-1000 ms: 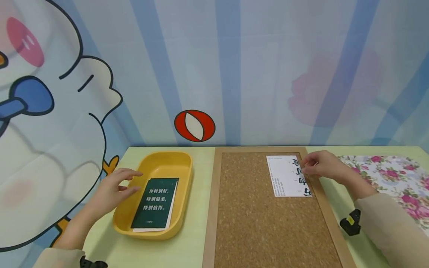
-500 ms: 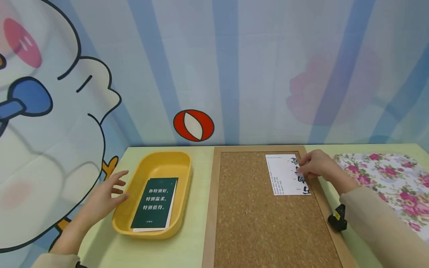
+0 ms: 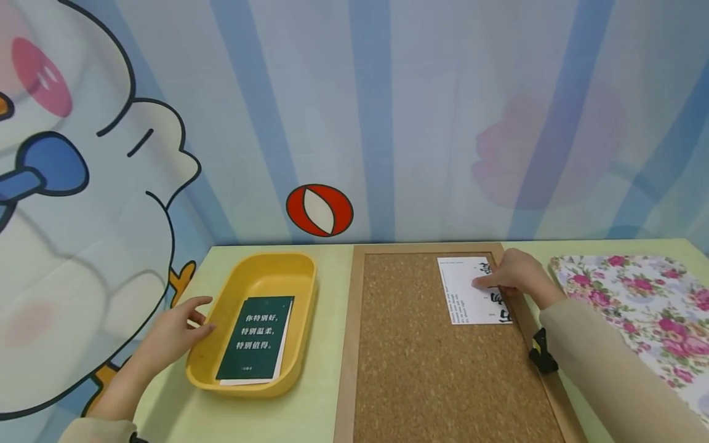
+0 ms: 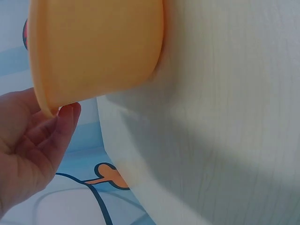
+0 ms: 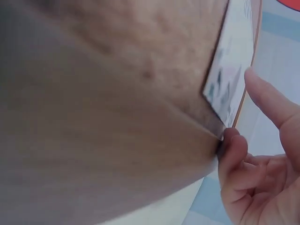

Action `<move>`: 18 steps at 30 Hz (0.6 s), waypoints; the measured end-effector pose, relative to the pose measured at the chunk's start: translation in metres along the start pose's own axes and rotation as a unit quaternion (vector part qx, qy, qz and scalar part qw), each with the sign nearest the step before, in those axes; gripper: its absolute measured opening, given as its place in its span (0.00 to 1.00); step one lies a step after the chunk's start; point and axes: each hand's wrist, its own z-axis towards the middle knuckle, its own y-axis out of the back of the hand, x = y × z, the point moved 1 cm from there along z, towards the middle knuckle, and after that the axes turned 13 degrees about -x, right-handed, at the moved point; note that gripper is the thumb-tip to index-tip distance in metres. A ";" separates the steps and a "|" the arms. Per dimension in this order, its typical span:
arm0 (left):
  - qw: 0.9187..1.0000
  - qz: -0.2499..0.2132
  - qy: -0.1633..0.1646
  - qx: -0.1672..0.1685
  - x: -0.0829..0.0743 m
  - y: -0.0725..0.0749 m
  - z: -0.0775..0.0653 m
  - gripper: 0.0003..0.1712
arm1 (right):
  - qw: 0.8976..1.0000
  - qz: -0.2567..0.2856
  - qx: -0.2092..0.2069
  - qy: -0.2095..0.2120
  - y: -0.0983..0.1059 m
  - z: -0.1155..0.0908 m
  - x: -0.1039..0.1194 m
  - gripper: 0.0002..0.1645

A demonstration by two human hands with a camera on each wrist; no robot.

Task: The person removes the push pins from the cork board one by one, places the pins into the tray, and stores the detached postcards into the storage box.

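A white postcard [image 3: 462, 295] with black writing lies at the far right corner of the cork board [image 3: 421, 369], its right edge along the wooden frame. My right hand [image 3: 517, 275] is over that edge, the thumb reaching across the card; in the right wrist view thumb and curled fingers are apart, fingertips at the frame. Whether the thumb touches the card is unclear. My left hand [image 3: 174, 326] is at the left rim of a yellow tray [image 3: 277, 264], fingers relaxed; the left wrist view shows fingertips close against the rim. Inside the tray lies a stack of cards [image 3: 257, 335], dark green on top.
A floral-patterned tray or board [image 3: 637, 307] lies on the table at the right, partly behind my right sleeve. The light table [image 3: 316, 406] shows between yellow tray and cork board. A printed backdrop [image 3: 426, 123] rises directly behind the table.
My right hand has shifted left and its thumb now reaches over the card. My left hand has drawn back left and lower to the tray's rim. The card stays at the board's corner.
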 end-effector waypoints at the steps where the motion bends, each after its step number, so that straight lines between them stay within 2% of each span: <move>1: 1.000 0.002 0.000 0.002 0.001 -0.001 0.000 0.31 | 1.000 -0.007 0.006 -0.001 0.000 0.002 0.001 0.31; 4: 1.000 0.002 0.001 0.007 0.003 -0.002 0.001 0.31 | 0.999 -0.032 0.024 -0.003 -0.001 0.008 0.003 0.31; 9: 1.000 0.005 -0.002 -0.002 0.002 -0.002 0.001 0.32 | 0.997 -0.073 0.028 0.013 -0.003 0.013 0.006 0.32; 14: 1.000 0.008 -0.008 -0.024 0.000 -0.007 -0.001 0.34 | 0.998 -0.061 0.026 0.010 0.002 0.004 0.014 0.28; 18: 0.999 0.016 -0.006 -0.033 -0.001 -0.009 -0.003 0.32 | 0.998 -0.050 0.034 -0.023 0.001 0.004 0.017 0.25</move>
